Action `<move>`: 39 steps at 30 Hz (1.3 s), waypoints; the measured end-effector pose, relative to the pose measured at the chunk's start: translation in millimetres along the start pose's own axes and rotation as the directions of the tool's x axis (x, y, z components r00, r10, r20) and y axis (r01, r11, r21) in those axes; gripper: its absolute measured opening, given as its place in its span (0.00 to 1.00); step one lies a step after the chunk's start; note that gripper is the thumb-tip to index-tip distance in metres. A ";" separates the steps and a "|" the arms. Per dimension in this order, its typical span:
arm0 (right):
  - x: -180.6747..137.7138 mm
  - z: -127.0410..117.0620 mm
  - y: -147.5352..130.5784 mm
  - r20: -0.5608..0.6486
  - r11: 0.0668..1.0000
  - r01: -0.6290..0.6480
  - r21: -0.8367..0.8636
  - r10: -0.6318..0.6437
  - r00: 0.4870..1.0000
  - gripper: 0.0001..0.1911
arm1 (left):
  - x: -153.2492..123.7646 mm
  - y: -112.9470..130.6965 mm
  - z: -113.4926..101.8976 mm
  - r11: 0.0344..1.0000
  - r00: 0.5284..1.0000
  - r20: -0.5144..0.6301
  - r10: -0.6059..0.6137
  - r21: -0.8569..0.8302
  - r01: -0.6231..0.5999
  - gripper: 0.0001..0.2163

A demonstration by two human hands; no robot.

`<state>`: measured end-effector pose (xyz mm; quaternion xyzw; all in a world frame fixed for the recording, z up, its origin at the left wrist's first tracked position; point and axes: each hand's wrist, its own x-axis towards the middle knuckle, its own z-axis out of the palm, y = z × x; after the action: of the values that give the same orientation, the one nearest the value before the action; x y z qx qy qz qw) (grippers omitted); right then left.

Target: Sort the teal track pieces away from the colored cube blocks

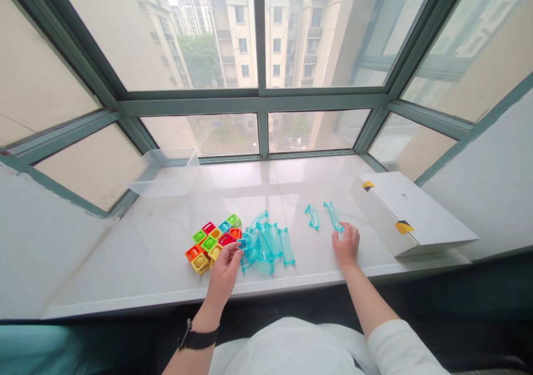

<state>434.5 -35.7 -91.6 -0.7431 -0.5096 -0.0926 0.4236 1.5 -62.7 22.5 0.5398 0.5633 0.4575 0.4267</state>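
Translucent blue track pieces (266,244) heaped mid-sill on white stone sill (166,264), overlapping; single pieces in heap hard to separate by eye. Just left of heap, touching it: cluster of coloured square blocks (214,240) in red, orange, yellow, green and blue.

Left hand (225,266): back toward camera, fingertips at seam between blocks and heap, on a curved blue piece. Fingers bent; pinched or merely resting, cannot tell, pads hidden by hand itself. Black wristband (197,339) on forearm.

Right hand (345,244): fingers curled loosely, fingertips at near end of a separate long track piece (333,215). Contact likely; actual grasp cannot be told. Short curved piece (312,217) just beside it, apart from heap.

Right of hand: white box (410,214), yellow tape at two spots. Far left by window: clear plastic tub (166,172), contents not discernible.
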 end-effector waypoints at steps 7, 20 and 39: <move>-45.3 3.0 -80.8 0.346 0.934 0.080 0.347 -0.207 0.915 0.17 | -0.3 3.5 21.7 0.839 0.918 0.222 0.328 0.379 -0.391 0.13; -50.5 5.9 -184.5 0.549 0.827 0.338 0.450 -0.555 0.625 0.24 | 8.5 -50.7 44.4 0.632 0.858 0.307 0.411 0.582 -0.511 0.28; -56.5 2.0 -182.9 0.448 0.788 0.093 0.609 -0.439 0.779 0.11 | 1.0 -25.5 35.2 0.661 0.870 0.309 0.383 0.566 -0.492 0.22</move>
<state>254.8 -50.4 -27.2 -0.4961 -0.7204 0.2230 0.4303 30.2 -59.8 -10.0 0.8056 0.4988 0.2861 0.1430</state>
